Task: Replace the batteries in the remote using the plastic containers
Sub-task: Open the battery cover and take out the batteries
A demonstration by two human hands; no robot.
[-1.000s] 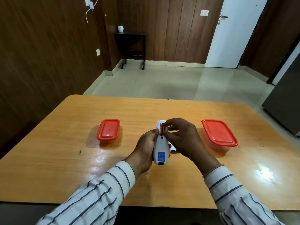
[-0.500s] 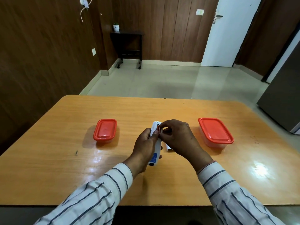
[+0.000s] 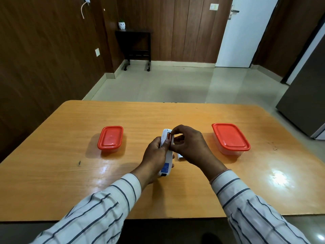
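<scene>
The white remote [image 3: 166,152] sits upright in the left hand [image 3: 154,155] above the worktop [image 3: 70,173]; the right hand [image 3: 189,147] pinches a battery [image 3: 169,137] in its open bay, which could spring loose and roll away

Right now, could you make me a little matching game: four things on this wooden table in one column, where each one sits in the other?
Things:
1. white remote
2. smaller red-lidded plastic container
3. larger red-lidded plastic container
4. copper-coloured battery

Places:
A. table's right side
B. in the remote's open compartment
C. held in the left hand
D. table's left side

Pairs: 1-C, 2-D, 3-A, 4-B
</scene>
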